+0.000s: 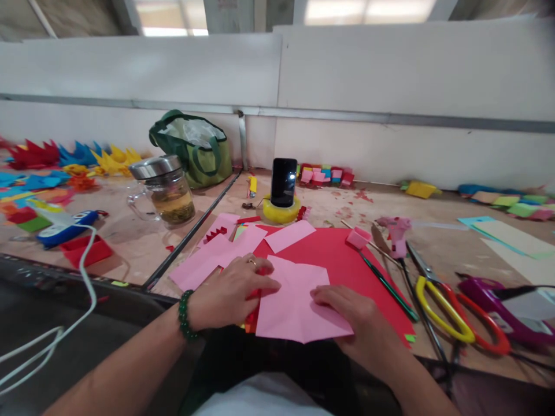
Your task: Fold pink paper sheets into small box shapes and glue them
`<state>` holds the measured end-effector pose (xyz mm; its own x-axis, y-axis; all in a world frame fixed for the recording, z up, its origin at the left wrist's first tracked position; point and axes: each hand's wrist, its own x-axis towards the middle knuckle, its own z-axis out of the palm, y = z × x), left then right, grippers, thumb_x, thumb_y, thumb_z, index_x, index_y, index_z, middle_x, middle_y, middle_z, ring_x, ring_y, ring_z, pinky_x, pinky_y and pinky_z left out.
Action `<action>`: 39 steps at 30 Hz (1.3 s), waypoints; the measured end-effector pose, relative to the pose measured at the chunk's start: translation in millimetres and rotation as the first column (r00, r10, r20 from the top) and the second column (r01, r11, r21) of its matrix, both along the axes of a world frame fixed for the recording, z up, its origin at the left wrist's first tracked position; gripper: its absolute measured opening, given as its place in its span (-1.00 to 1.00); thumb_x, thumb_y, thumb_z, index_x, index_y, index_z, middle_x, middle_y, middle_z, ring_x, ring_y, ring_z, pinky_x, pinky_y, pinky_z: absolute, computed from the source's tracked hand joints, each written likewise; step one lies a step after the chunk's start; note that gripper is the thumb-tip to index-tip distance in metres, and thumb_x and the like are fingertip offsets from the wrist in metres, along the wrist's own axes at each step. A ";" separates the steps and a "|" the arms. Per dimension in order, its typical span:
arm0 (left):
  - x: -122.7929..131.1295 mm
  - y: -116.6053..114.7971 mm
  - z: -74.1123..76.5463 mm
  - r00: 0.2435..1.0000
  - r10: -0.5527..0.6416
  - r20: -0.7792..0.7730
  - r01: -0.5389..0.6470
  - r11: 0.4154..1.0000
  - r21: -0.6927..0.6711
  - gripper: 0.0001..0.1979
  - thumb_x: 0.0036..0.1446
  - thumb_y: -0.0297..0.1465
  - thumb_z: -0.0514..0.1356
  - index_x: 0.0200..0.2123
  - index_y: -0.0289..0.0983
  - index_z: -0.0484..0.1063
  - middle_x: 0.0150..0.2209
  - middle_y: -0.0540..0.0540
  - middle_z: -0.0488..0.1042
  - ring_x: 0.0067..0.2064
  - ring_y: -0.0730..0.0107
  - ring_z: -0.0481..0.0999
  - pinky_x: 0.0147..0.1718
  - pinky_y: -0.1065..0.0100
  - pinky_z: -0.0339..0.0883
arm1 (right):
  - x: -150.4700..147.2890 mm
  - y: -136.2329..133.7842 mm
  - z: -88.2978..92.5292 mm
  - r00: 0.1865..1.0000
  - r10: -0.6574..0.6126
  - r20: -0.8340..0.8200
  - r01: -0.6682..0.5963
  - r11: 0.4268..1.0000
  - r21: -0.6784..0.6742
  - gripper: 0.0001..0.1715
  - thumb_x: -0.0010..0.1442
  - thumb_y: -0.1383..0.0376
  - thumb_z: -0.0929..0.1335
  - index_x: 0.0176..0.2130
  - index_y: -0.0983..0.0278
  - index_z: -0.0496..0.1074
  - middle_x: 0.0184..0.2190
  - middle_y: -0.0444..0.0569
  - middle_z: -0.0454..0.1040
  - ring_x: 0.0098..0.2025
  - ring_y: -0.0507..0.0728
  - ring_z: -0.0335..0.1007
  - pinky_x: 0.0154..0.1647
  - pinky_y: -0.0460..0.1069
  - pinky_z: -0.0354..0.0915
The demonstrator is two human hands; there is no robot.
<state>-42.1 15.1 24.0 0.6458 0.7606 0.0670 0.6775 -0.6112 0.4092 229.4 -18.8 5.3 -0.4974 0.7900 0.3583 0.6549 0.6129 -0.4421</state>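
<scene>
Cluttered tabletop (141, 245) (creased pink paper (299, 297) nearest), white panels (390, 69) behind.

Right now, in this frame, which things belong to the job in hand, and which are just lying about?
Belong to the job, judging by touch or closeness:
- pink sheet, touched by the left hand and right hand
- red paper under it
- scissors, probably

Apparently just lying about:
- glass mug
- green bag
- phone
</scene>
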 end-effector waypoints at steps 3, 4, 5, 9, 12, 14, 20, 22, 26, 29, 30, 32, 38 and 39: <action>6.0 0.8 4.6 0.999 -0.011 0.034 0.014 0.996 -0.091 -0.71 0.11 -0.47 0.14 -0.16 -0.08 0.55 -0.06 -0.03 0.45 -0.04 0.28 0.41 -0.05 0.31 0.25 | 1.5 1.6 -1.8 0.997 -0.065 -0.034 0.061 0.993 -0.105 -0.65 0.04 0.41 0.36 -0.12 0.24 0.42 -0.20 0.05 0.57 -0.18 0.18 0.53 -0.19 0.02 0.44; 8.7 0.9 4.9 0.999 0.018 0.050 -0.011 0.992 -0.128 -0.77 0.12 -0.47 0.14 -0.22 -0.12 0.56 -0.11 -0.04 0.47 -0.10 0.32 0.43 -0.11 0.34 0.26 | 2.3 2.9 -3.7 0.994 -0.096 -0.047 0.089 0.986 -0.142 -0.70 0.07 0.37 0.36 -0.13 0.23 0.42 -0.21 0.03 0.58 -0.20 0.17 0.53 -0.21 0.01 0.44; 11.3 1.1 4.3 0.996 0.057 0.066 -0.046 0.986 -0.163 -0.81 0.14 -0.45 0.14 -0.29 -0.17 0.56 -0.17 -0.04 0.48 -0.16 0.35 0.44 -0.17 0.37 0.27 | 3.0 4.6 -6.2 0.988 -0.139 -0.060 0.126 0.976 -0.177 -0.74 0.11 0.32 0.36 -0.14 0.22 0.41 -0.23 0.01 0.58 -0.23 0.16 0.54 -0.23 0.01 0.44; 19.8 3.9 -6.6 0.961 0.256 0.099 -0.236 0.955 -0.178 -0.72 0.21 -0.24 0.10 -0.44 -0.27 0.44 -0.35 -0.06 0.44 -0.33 0.38 0.42 -0.34 0.37 0.25 | 2.9 12.6 -16.4 0.937 -0.316 -0.146 0.271 0.926 -0.264 -0.60 0.22 0.19 0.31 0.02 0.25 0.27 -0.37 -0.05 0.57 -0.37 0.14 0.53 -0.36 0.00 0.43; 24.9 7.5 -15.2 0.933 0.358 0.042 -0.355 0.932 -0.069 -0.67 0.20 -0.15 0.09 -0.47 -0.28 0.35 -0.41 -0.06 0.41 -0.37 0.32 0.40 -0.39 0.34 0.21 | -2.8 15.7 -20.3 0.895 -0.442 -0.059 0.437 0.896 -0.079 -0.32 0.20 0.18 0.32 0.21 0.34 0.08 -0.48 -0.07 0.52 -0.51 0.17 0.47 -0.49 0.01 0.38; 28.5 9.4 -17.7 0.920 0.391 0.001 -0.391 0.920 -0.023 -0.69 0.19 -0.14 0.10 -0.43 -0.27 0.33 -0.41 -0.07 0.41 -0.37 0.29 0.41 -0.41 0.32 0.20 | -8.1 15.3 -20.1 0.859 -0.509 0.051 0.500 0.856 0.134 -0.27 0.17 0.19 0.33 0.24 0.36 0.09 -0.42 0.01 0.52 -0.52 0.18 0.44 -0.53 0.02 0.34; 41.6 4.2 -17.6 0.916 0.398 -0.040 -0.387 0.906 0.169 -0.57 0.21 -0.33 0.11 0.13 -0.27 0.18 -0.13 -0.19 0.41 -0.21 0.21 0.46 -0.32 0.28 0.34 | -20.7 13.3 -10.6 0.855 -0.444 0.269 0.308 0.851 0.425 -0.65 0.18 0.40 0.32 -0.01 0.24 0.42 0.08 0.19 0.37 -0.14 0.25 0.45 -0.24 0.09 0.43; 44.7 -0.7 -18.1 0.965 0.256 -0.065 -0.232 0.939 0.252 -0.66 0.22 -0.47 0.05 0.06 -0.16 0.29 -0.04 -0.17 0.36 -0.16 0.25 0.44 -0.26 0.29 0.36 | -21.9 14.9 -9.0 0.919 -0.214 0.332 0.048 0.895 0.444 -0.72 0.20 0.46 0.30 -0.11 0.26 0.48 0.04 0.14 0.42 -0.01 0.27 0.36 -0.04 0.15 0.38; 40.3 -9.1 -18.7 0.987 0.003 -0.161 0.038 0.966 0.254 -0.67 0.17 -0.57 0.02 -0.12 -0.14 0.46 -0.18 -0.11 0.41 -0.19 0.24 0.41 -0.25 0.25 0.37 | -13.4 16.2 -9.5 0.923 0.060 0.380 -0.210 0.907 0.365 -0.77 0.22 0.47 0.28 -0.16 0.37 0.49 -0.16 0.08 0.53 -0.15 0.21 0.38 -0.13 0.08 0.43; 27.3 -12.5 -16.0 0.989 0.058 -0.135 -0.030 0.979 0.204 -0.67 0.12 -0.58 0.05 -0.16 -0.16 0.51 -0.19 -0.12 0.44 -0.16 0.21 0.42 -0.21 0.22 0.37 | 5.4 12.8 -8.9 0.938 0.037 0.344 -0.154 0.935 0.319 -0.71 0.24 0.51 0.22 -0.19 0.37 0.50 -0.22 0.05 0.54 -0.22 0.16 0.39 -0.20 0.04 0.44; 22.7 -12.8 -14.5 0.990 0.092 -0.104 -0.073 0.982 0.175 -0.67 0.11 -0.58 0.05 -0.18 -0.16 0.52 -0.17 -0.12 0.45 -0.13 0.21 0.42 -0.19 0.22 0.36 | 12.6 11.1 -8.6 0.945 0.026 0.326 -0.131 0.944 0.304 -0.67 0.25 0.53 0.19 -0.21 0.36 0.50 -0.24 0.04 0.54 -0.24 0.15 0.39 -0.21 0.02 0.44; 16.0 -11.1 -11.9 0.985 0.171 -0.015 -0.169 0.981 0.094 -0.69 0.10 -0.57 0.05 -0.24 -0.17 0.54 -0.12 -0.11 0.45 -0.10 0.23 0.43 -0.13 0.22 0.35 | 24.7 7.1 -8.9 0.955 0.000 0.298 -0.090 0.954 0.288 -0.62 0.26 0.53 0.15 -0.23 0.34 0.51 -0.27 0.03 0.55 -0.26 0.13 0.40 -0.24 -0.01 0.44; 24.2 11.8 -18.7 0.863 0.417 0.285 -0.361 0.904 -0.231 -0.48 0.03 -0.27 0.26 0.06 -0.29 0.31 -0.19 -0.10 0.45 -0.24 0.29 0.45 -0.22 0.25 0.37 | 31.3 -1.2 -19.0 0.962 -0.117 0.248 0.040 0.955 0.293 -0.63 0.23 0.52 0.16 -0.24 0.29 0.50 -0.25 0.01 0.55 -0.23 0.15 0.43 -0.27 0.02 0.45; 27.3 15.1 -20.9 0.846 0.425 0.322 -0.351 0.898 -0.263 -0.36 0.00 -0.27 0.29 0.15 -0.28 0.22 -0.21 -0.08 0.45 -0.29 0.33 0.44 -0.28 0.28 0.37 | 30.2 -1.4 -20.6 0.961 -0.130 0.246 0.057 0.958 0.282 -0.64 0.23 0.52 0.17 -0.24 0.27 0.49 -0.25 -0.01 0.55 -0.23 0.15 0.44 -0.28 0.02 0.45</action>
